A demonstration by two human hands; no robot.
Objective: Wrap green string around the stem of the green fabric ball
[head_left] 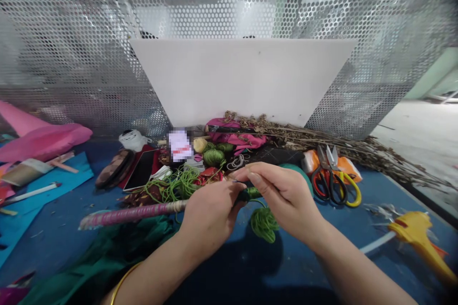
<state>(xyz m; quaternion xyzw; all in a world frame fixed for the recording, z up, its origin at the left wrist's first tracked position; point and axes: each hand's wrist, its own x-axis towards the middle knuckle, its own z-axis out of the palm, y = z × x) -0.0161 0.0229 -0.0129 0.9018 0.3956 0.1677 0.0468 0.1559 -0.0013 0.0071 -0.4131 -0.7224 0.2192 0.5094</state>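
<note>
My left hand (pixel 211 209) is closed around a stick (pixel 136 215) wrapped in pink and pale bands, which sticks out to the left. Past my left fingers, a section wound in green (pixel 253 193) shows between the hands. My right hand (pixel 286 195) is closed in a pinch right beside my left fingertips; what its fingers hold is too small to make out. A thin dark bit shows at the left fingertips. Just below my right hand sits a bundle of green yarn (pixel 265 224), with a strand running up toward the green section.
Behind my hands lie loose green yarn (pixel 179 183), a phone (pixel 141 171), and balls of green yarn (pixel 214 157). Scissors (pixel 331 174), dried stalks (pixel 322 136) and a yellow glue gun (pixel 415 228) are on the right. Dark green cloth (pixel 107 257) lies lower left. A white board (pixel 243 81) stands behind.
</note>
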